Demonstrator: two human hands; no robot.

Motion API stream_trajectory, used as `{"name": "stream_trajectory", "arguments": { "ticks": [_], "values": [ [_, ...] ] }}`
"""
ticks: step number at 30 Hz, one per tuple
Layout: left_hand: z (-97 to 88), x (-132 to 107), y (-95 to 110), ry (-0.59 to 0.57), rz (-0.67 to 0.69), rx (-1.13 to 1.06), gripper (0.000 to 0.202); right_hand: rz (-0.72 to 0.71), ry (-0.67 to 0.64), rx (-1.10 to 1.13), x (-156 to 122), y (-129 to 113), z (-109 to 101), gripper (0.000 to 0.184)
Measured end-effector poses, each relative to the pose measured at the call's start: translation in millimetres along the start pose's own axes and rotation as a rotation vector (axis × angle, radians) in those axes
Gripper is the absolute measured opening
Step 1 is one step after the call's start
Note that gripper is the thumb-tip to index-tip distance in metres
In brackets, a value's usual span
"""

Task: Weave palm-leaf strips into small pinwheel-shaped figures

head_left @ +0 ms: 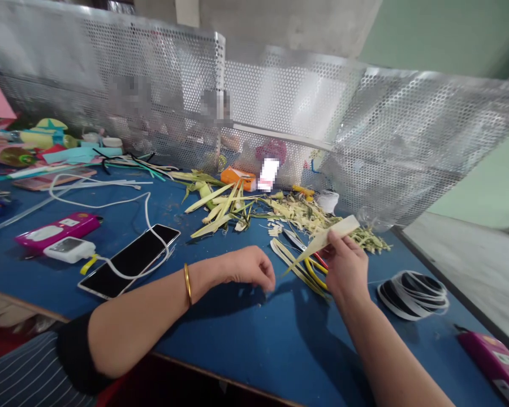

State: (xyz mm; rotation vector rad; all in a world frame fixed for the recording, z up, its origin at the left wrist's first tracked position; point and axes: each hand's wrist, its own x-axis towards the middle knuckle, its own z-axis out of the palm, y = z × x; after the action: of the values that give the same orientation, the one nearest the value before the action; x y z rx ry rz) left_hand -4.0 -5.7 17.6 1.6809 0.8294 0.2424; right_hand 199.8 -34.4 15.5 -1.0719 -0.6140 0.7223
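My right hand [345, 265] pinches a pale, pointed palm-leaf strip [324, 240] and holds it tilted just above the blue table [254, 339]. Under that hand lie several yellow and cream strips [299, 265]. My left hand [250, 268] rests on the table to the left of the strip's tip, fingers curled down and pressed together; I cannot see anything in them. A gold bangle [187, 284] is on my left wrist.
A heap of cut green and pale leaf scraps [258, 212] lies behind the hands. A phone [129, 261] on a white cable, a white power bank [69, 249] and a pink device [57, 229] lie left. Coiled black-and-white strips [413, 291] sit right. A perforated metal screen [280, 113] closes the back.
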Motion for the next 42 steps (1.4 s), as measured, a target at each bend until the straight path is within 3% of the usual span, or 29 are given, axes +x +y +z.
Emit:
{"name": "stream_trajectory", "arguments": {
  "ticks": [2,7,11,23,30,42],
  "values": [
    [-2.3,-2.3,3.2,-0.018,0.013,-0.012,0.008,0.007,-0.038,-0.019,3.7,-3.6,-2.4,0.035],
    [2.4,0.2,10.8,0.329,0.049,-0.231,0.022,0.078,-0.42,-0.285,-16.4,4.3,7.5,0.036],
    [7.3,5.3,7.9,0.367,0.078,-0.361,0.026,0.088,-0.548,-0.347,-33.7,11.9,16.0,0.039],
    [10.7,7.6,4.1,0.442,0.082,-0.411,0.018,0.25,-0.6,-0.312,-35.7,8.1,16.0,0.036],
    [13.6,7.8,5.2,0.422,0.076,-0.427,0.017,0.272,-0.581,-0.294,-37.0,12.5,15.8,0.038],
    [15.1,9.2,3.9,0.241,0.084,-0.719,0.033,0.415,-0.63,-0.075,-40.9,13.6,16.9,0.03]
  ]
}}
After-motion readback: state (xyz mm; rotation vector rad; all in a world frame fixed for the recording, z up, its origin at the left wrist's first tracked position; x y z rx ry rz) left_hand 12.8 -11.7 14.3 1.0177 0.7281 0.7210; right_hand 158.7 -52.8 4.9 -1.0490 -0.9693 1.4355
